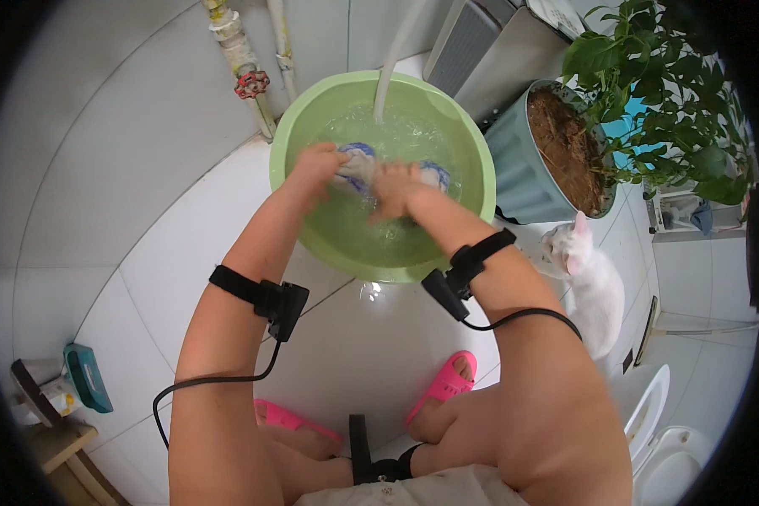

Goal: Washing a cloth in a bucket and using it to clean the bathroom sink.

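Note:
A light green plastic basin [283, 209] of water stands on the tiled floor, and a pale hose [387, 76] runs down into it from above. In the basin is a wet white and blue cloth item [358, 166], with another white and blue part [434, 176] at its right; whether they are one piece I cannot tell. My left hand [317, 169] grips the left end of the cloth with thumb and fingers. My right hand [397, 186], blurred by motion, lies over the middle of the cloth; its grip is unclear.
A potted plant [512, 164] stands right of the basin, with a white cat [591, 284] sitting below it. A pipe with a red valve wheel [252, 84] rises at the back left. A toilet [654, 405] is at the lower right, a teal dustpan [88, 378] at the far left.

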A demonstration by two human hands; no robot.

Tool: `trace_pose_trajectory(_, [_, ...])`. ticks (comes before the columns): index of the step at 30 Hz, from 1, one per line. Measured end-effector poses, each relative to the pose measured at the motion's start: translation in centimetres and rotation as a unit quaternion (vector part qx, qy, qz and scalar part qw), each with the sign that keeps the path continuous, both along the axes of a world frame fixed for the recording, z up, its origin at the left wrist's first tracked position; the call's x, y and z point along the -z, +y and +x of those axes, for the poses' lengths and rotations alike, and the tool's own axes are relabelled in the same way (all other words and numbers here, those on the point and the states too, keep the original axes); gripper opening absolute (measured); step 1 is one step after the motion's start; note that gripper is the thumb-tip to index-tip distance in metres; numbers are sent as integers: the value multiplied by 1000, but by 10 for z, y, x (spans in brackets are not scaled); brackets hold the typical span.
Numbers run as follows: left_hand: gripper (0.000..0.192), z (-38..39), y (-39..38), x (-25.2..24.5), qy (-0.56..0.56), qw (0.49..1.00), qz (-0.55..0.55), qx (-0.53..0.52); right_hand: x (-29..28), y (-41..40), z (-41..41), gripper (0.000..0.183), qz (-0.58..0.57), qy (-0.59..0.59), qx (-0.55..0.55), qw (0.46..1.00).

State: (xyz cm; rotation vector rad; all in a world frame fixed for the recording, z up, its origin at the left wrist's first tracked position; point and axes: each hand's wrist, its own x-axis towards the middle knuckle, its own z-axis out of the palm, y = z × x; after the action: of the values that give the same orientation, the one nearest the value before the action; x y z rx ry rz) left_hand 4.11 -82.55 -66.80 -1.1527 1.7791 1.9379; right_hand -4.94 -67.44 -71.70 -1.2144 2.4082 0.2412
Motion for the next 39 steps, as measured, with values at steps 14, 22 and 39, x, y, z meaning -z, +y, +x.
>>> trace_pose_trajectory(14, [82,24,61,13,-39,904,387,-179,-81,-7,9,38,144,-70,-91,983])
trace_pose_trajectory(22, [57,19,88,-42,221,705,557,-379,-203,42,6,39,-310,-213,-57,925])
trace_pose_trajectory(39, [43,-36,56,-283,102,879,387,-260,-384,24,-81,36,-403,-351,145,833])
